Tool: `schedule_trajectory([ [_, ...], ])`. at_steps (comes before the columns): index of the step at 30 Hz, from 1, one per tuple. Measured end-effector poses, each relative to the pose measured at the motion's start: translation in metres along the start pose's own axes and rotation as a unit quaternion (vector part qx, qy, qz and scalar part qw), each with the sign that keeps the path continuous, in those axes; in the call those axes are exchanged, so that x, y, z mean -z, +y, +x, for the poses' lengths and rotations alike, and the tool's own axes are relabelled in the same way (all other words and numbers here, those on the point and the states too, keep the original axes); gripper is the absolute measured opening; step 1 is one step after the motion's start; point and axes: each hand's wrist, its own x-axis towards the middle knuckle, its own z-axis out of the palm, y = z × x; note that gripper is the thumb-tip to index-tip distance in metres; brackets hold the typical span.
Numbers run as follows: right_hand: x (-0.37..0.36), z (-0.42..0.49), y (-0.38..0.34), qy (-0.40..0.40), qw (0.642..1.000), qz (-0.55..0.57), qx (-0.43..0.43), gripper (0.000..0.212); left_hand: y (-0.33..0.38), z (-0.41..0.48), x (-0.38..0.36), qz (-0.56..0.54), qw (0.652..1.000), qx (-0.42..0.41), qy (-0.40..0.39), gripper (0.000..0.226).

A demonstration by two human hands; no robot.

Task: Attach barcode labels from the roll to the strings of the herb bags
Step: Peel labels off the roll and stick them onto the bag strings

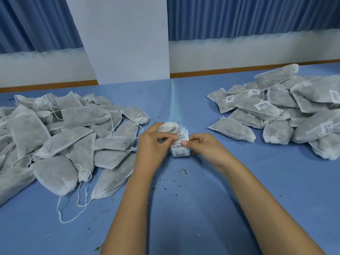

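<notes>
Centrally, on the blue-covered table (184, 208), a small roll of white barcode labels (180, 149) is held between both hands. Right grip (204, 147) is clamped on the roll of white barcode labels: thumb pressed on the top printed label, fingers curled round the right end. Left grip (152, 144) is closed around the bunched neck of a white non-woven herb bag (168, 127), which lies touching the roll's far side. Left thumb and forefinger are pinched together at the upper edge of the top label; whether a string is caught in that pinch cannot be told. A pale translucent blue backing strip (173, 100) is seen running from the roll away across the table toward the white wall pillar (125, 39). A heap of unlabelled grey-white herb bags (60, 137) with loose white drawstrings is piled on the left, well apart from a heap of labelled herb bags (287, 111) on the right, with barcode tags shown on several. Dry herb crumbs (182, 171) are scattered on the table between the forearms. Blue curtains (248, 17) are hung behind.
</notes>
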Motion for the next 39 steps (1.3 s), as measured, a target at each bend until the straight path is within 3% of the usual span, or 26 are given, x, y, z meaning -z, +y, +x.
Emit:
schedule_trajectory([
  [2,-0.001,0.002,0.001,0.014,1.0,-0.004,-0.001,0.008,0.003,0.003,0.001,-0.081,0.988,0.088,0.097,0.022],
  [5,-0.002,0.008,0.003,0.075,0.997,0.027,-0.015,0.02,0.003,0.011,0.016,-0.247,0.924,0.175,0.235,0.014],
  [8,-0.005,0.018,0.003,0.167,0.983,0.067,-0.023,0.03,0.001,0.011,0.023,-0.336,0.888,0.201,0.239,0.008],
  [13,-0.009,0.02,-0.002,0.227,0.971,0.078,0.008,0.029,0.011,0.005,0.011,-0.287,0.924,0.191,0.164,0.011],
  [17,-0.01,0.001,-0.02,0.316,0.935,-0.055,0.153,0.02,0.015,0.003,0.01,-0.211,0.957,0.13,0.153,0.024],
  [19,-0.015,-0.012,-0.027,0.25,0.952,0.003,0.174,0.031,0.017,0.0,0.007,-0.152,0.977,0.053,0.141,0.023],
  [22,-0.024,-0.025,-0.034,0.15,0.977,0.105,0.107,0.041,0.016,-0.006,0.003,-0.041,0.99,-0.086,0.108,0.016],
  [25,-0.019,-0.026,-0.036,0.128,0.982,0.129,0.054,0.039,0.012,-0.008,0.0,0.032,0.981,-0.176,0.079,0.012],
  [28,-0.014,-0.026,-0.037,0.101,0.979,0.178,0.006,0.029,0.012,-0.009,-0.002,0.052,0.973,-0.213,0.077,0.016],
  [33,-0.008,-0.026,-0.039,0.07,0.973,0.218,-0.038,0.022,0.013,-0.007,0.002,0.062,0.979,-0.181,0.066,0.029],
  [35,-0.005,-0.026,-0.039,0.098,0.978,0.18,-0.027,0.025,0.017,-0.008,0.006,0.03,0.99,-0.117,0.07,0.028],
  [37,-0.004,-0.026,-0.038,0.139,0.982,0.132,-0.001,0.027,0.021,-0.006,0.009,-0.034,0.994,-0.022,0.103,0.01],
  [39,-0.005,-0.026,-0.038,0.172,0.98,0.095,0.041,0.03,0.021,-0.004,0.012,-0.081,0.989,0.06,0.113,0.022],
])
